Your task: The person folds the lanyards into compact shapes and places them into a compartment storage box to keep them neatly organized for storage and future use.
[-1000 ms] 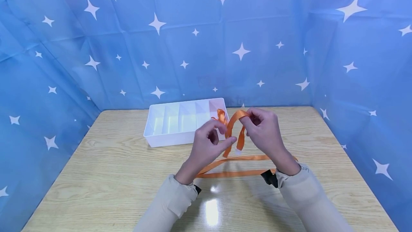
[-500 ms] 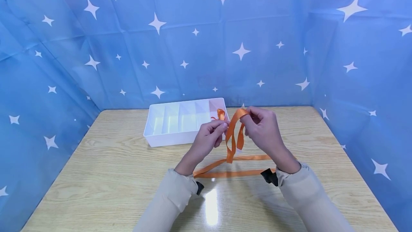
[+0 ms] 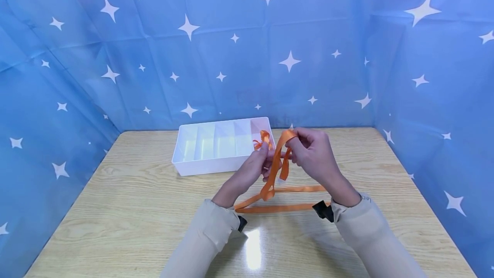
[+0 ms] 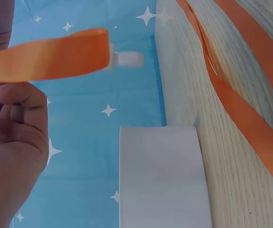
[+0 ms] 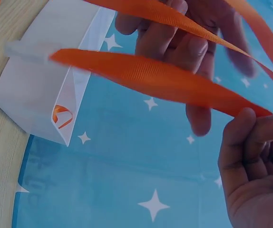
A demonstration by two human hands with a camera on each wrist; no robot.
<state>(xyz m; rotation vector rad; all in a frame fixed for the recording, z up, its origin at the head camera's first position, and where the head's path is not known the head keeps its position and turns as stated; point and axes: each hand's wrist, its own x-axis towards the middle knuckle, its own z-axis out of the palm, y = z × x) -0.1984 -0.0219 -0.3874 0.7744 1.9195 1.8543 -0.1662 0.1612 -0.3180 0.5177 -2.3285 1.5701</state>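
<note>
My right hand [image 3: 318,155] pinches an orange ribbon [image 3: 275,164] between thumb and fingers, above the wooden table. From that pinch one length droops as a loop on the left, and a short tail hangs down. A whitish end piece [image 4: 128,59] sits at the tail's tip. My left hand [image 3: 251,168] is beside the loop, thumb raised. In the right wrist view its fingers [image 5: 199,118] reach behind the hanging tail, one of them stretched toward my right hand. More of the orange ribbon [image 3: 278,208] lies in two strands on the table below.
A white tray [image 3: 204,167] with several compartments stands behind my left hand. An orange ribbon bow [image 3: 265,137] lies in its rightmost compartment. A blue curtain [image 3: 231,63] with white stars encloses the back and sides of the wooden table [image 3: 135,209].
My left hand first had its thumb and fingers apart, then closed them near the loop, and now reaches behind the tail. The loop swung down and left. My right hand held its place.
</note>
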